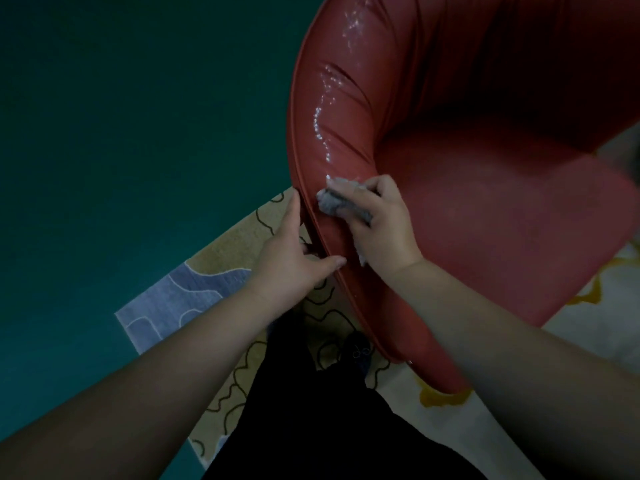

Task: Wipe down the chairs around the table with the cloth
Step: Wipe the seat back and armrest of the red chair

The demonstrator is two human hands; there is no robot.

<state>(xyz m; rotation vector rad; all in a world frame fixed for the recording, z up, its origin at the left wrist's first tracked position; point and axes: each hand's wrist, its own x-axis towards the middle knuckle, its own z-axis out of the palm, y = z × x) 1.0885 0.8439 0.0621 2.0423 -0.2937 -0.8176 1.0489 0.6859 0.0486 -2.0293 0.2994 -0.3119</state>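
Down here, from my left across to my right:

Floor: dark green floor [121, 116] fills the left side.
Rug: pale patterned rug with a blue-grey patch and dark squiggly lines [207, 292] lies under me and under the chair, its corner reaching out onto the green.
Left hand: my left hand [291, 258] rests on the outer rim of the chair's curved back, fingers straight and pointing up along the edge, thumb laid over the rim towards the inside. It is not curled round anything.
Legs: my dark trousers [329, 410] and one dark shoe [356, 351] show below, just beside the chair's lower edge.
Cloth: crumpled grey cloth [332, 202] sits against the inner face of the chair back, low down near where the back meets the seat.
Right hand: my right hand [381, 223] has its fingers curled round the cloth and presses it onto the upholstery.
Chair: red leather-look tub chair with a curved, creased back [485, 168] takes up the right side; a bright glistening trail runs down the inner back to the cloth.
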